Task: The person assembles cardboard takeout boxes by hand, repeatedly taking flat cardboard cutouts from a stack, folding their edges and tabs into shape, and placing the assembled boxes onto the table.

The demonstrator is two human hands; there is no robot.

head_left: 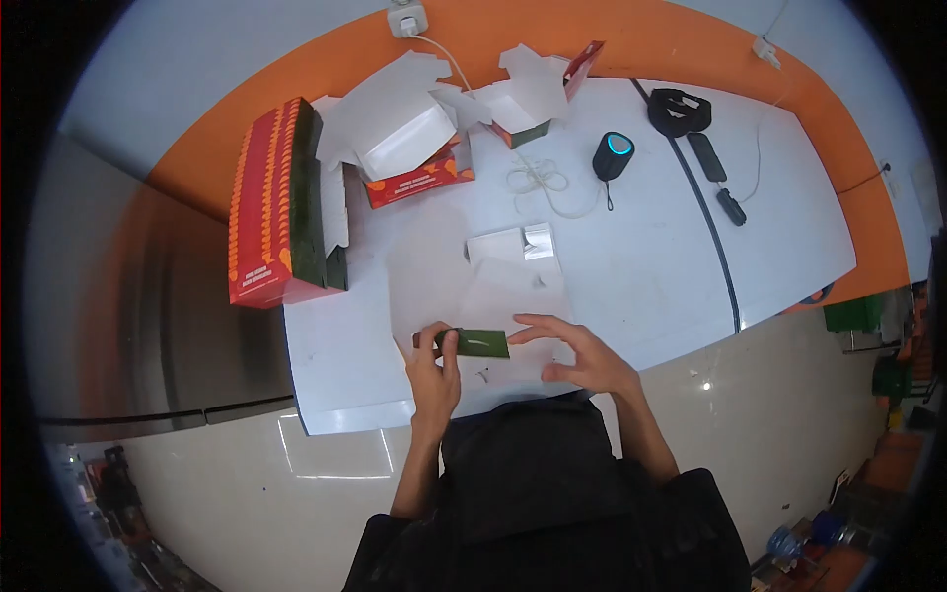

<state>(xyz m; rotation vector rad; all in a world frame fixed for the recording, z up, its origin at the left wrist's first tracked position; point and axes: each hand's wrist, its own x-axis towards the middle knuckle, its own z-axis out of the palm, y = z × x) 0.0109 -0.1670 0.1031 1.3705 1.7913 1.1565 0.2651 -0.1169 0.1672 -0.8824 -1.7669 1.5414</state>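
Note:
My left hand [434, 373] pinches a small dark green rectangular piece [483, 343] by its left end. It looks like card or a flat packet, with a pale streak across its middle. My right hand [590, 361] has its fingers apart, the index fingertip close to the piece's right edge; whether it touches I cannot tell. Beneath both hands lies white paper [501, 291] on the table. Just beyond it is a flat white piece [493, 245] with a shiny silver patch [539, 242].
A tall red and green box [264, 202] stands at the left. Opened red boxes [422, 185] [523, 132] with white insides sit at the back. A black speaker [613, 158], a white cord [538, 178], a black strap [679, 112] and a black power bank [706, 158] lie farther right.

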